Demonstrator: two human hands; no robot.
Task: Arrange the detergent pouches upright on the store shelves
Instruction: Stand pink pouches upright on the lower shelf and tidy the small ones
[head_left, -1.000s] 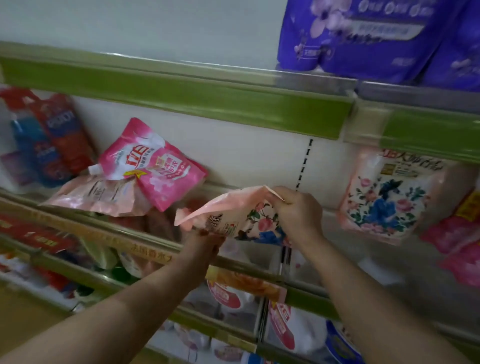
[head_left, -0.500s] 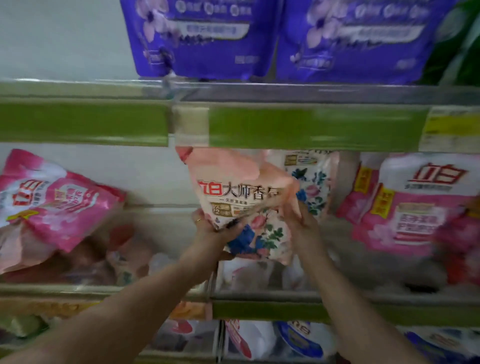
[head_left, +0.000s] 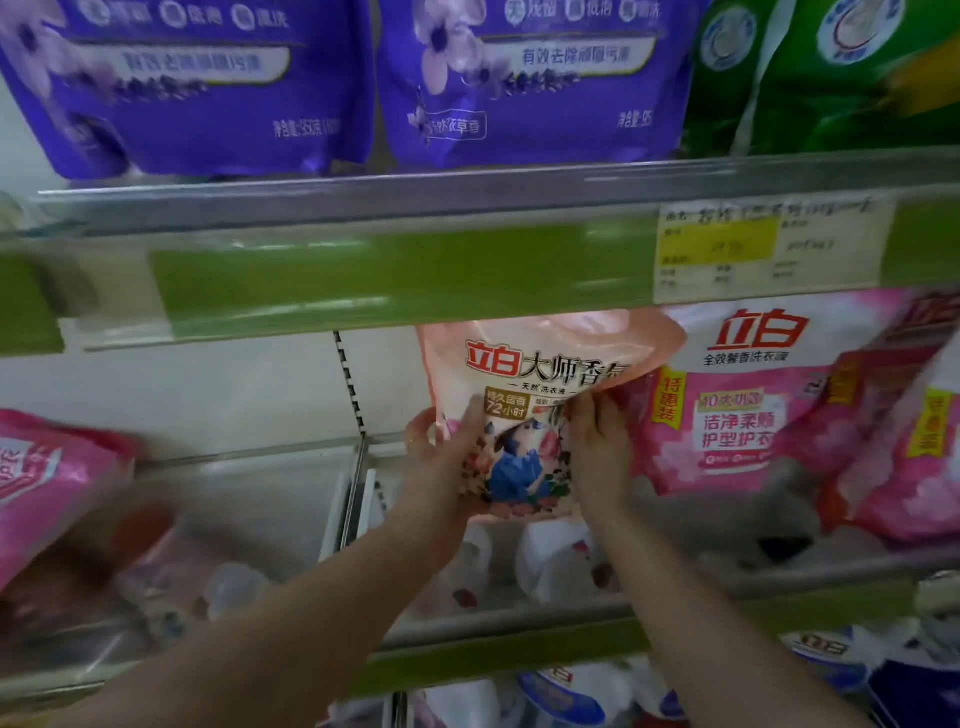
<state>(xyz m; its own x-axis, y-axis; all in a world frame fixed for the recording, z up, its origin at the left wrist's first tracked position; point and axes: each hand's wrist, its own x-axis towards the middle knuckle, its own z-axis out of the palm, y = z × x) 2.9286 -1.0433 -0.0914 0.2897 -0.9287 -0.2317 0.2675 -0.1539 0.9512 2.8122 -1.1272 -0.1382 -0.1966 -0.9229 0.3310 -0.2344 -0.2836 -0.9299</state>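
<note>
The peach pouch (head_left: 540, 364) reads 立白 in red, then 大师香, with 天然洗衣液 beneath and 72小时 on a brown patch. At its 3 o'clock, the pink pouch (head_left: 748, 415) shows 立白, 全效馨香洗衣液, 特惠装 and 洁净柔顺. The price tag (head_left: 769, 244) at 1 o'clock is too blurred to read.

The peach pouch (head_left: 545, 358) is glossy plastic film, creased at its top. The purple pouches (head_left: 208, 88) at 11 o'clock and the pink pouch (head_left: 737, 415) at 3 o'clock shine likewise. The green strip (head_left: 363, 275) looks like smooth, glossy plastic. The price tag (head_left: 769, 244) at 2 o'clock is matt paper.
</note>
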